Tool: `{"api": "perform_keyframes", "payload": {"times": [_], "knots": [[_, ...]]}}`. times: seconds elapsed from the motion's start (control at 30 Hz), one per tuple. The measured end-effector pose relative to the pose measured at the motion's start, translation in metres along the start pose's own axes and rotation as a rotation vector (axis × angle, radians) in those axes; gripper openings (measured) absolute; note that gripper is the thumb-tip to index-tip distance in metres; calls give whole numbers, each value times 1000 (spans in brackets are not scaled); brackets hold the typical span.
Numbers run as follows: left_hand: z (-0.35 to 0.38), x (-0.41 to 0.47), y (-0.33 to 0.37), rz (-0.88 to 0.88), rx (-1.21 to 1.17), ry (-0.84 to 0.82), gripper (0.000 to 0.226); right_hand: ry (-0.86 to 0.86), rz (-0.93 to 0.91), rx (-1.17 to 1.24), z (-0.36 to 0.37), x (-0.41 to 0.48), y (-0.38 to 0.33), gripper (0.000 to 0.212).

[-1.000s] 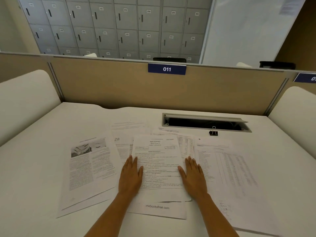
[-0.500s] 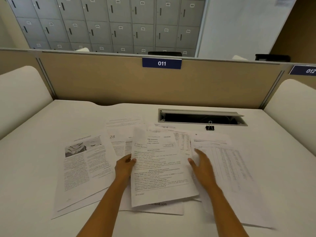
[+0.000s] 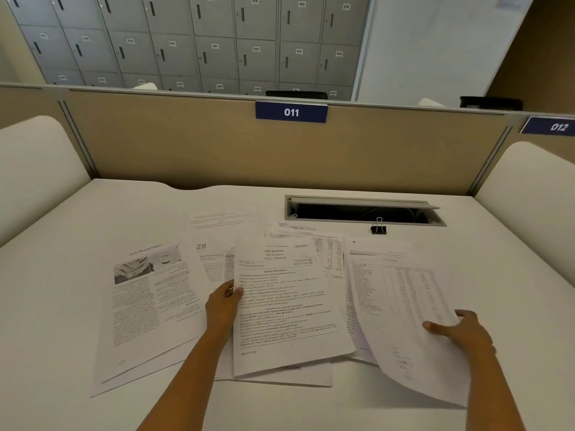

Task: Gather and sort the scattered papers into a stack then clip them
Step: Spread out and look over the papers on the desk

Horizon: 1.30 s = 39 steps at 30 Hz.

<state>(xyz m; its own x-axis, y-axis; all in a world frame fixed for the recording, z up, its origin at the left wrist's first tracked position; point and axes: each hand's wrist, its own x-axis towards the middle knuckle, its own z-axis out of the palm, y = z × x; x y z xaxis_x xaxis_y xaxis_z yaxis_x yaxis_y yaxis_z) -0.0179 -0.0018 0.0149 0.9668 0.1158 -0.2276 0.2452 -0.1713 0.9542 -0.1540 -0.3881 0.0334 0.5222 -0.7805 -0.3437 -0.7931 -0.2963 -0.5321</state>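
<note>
From the head camera, papers lie fanned across the white desk (image 3: 62, 353), overlapping and not yet squared into one stack. The left hand (image 3: 223, 303) pinches the left edge of the middle sheet (image 3: 283, 309), thumb on top and fingers tucked under it; that sheet lies over a page printed with a web address (image 3: 292, 373). The right hand (image 3: 460, 332) grips the right edge of the table sheet (image 3: 401, 303), thumb pressed on its face, and the sheet's near end curls up off the desk. To the left lies a photo sheet (image 3: 149, 303), with another page showing under it. Farther back a page numbered 28 (image 3: 214, 253) pokes out from under the middle sheet. The black clip (image 3: 378, 228) stands apart from the papers, just in front of the cable slot (image 3: 364, 211). Behind the desk runs a tan partition (image 3: 186, 144) bearing the tag 011 (image 3: 291, 112), with grey lockers (image 3: 193, 42) beyond.
</note>
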Motion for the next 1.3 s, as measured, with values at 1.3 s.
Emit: {"api": "perform_keyframes", "payload": {"times": [1.3], "knots": [[-1, -2, 14, -22, -174, -3, 38, -153, -563, 204, 133, -70, -123, 72]]}}
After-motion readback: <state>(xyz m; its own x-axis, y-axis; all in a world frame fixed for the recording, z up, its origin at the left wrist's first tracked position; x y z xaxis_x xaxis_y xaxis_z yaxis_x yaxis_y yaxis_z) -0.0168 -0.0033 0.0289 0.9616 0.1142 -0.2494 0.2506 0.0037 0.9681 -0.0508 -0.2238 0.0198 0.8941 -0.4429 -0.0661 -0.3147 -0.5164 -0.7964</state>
